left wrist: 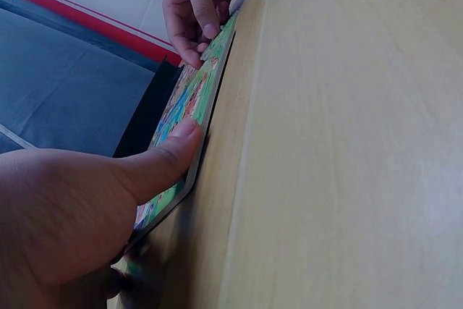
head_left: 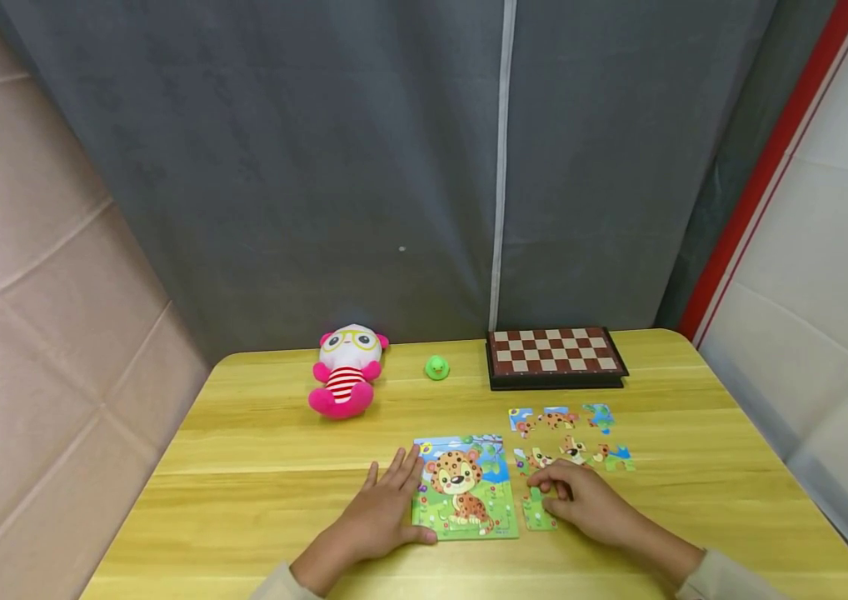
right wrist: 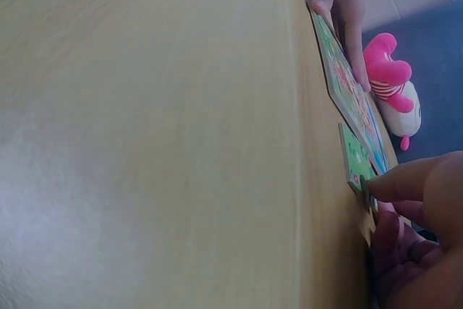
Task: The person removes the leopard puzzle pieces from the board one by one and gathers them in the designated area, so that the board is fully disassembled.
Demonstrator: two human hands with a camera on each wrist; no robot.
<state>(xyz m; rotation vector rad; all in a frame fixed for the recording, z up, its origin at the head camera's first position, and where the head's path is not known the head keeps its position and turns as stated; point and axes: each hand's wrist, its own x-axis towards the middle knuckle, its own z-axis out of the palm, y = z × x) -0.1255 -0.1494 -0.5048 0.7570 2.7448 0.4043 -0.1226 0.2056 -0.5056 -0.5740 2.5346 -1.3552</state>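
A square jigsaw board [head_left: 502,508] with a cartoon leopard lies near the front of the table. Spread along its left edge, my left hand [head_left: 386,512] rests with straight fingers; in the left wrist view its thumb [left wrist: 170,153] presses on the board's near edge. My right hand [head_left: 581,496] is just right of the board, fingers bent. Thumb and forefinger pinch a small puzzle piece [right wrist: 364,187], seen edge-on in the right wrist view and mostly hidden by the fingers. A green puzzle piece [head_left: 539,512] lies beside the board, below those fingers.
More loose pieces [head_left: 572,450] lie in rows behind the right hand, with others [head_left: 598,415] farther back. At the back stand a folded chessboard [head_left: 555,350], a small green duck toy [head_left: 436,367] and a pink panda plush [head_left: 346,375]. Grey curtain [head_left: 319,167] hangs behind the wooden table [head_left: 244,467].
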